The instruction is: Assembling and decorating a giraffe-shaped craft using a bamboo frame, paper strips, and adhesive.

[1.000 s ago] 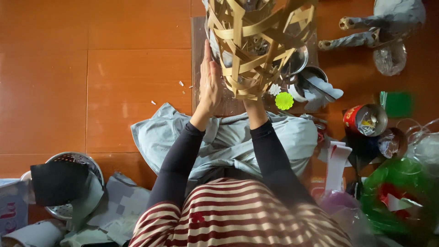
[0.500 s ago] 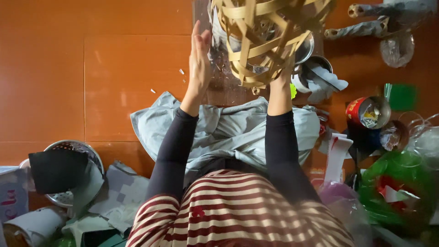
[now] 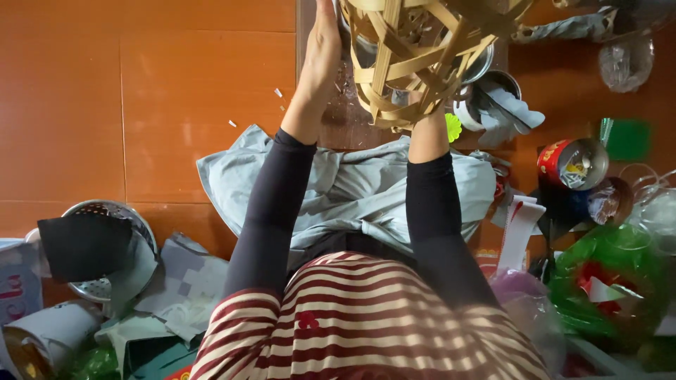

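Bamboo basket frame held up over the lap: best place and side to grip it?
Grip the bamboo basket frame on its woven strips at the lower end, from below, where the right hand already is. The open lattice leaves gaps for fingers to hook through. The left hand lies flat along its left side, a good place to brace it.

Red tin can (image 3: pixel 572 163), metal colander (image 3: pixel 105 211), green bag (image 3: pixel 605 281), grey cloth (image 3: pixel 352 190).

Raised higher since a second ago: woven bamboo basket (image 3: pixel 422 56) now partly cut off by top edge. Left hand (image 3: pixel 320 53) stretched flatter along its side; right hand (image 3: pixel 426 123) shifted under its lower rim.
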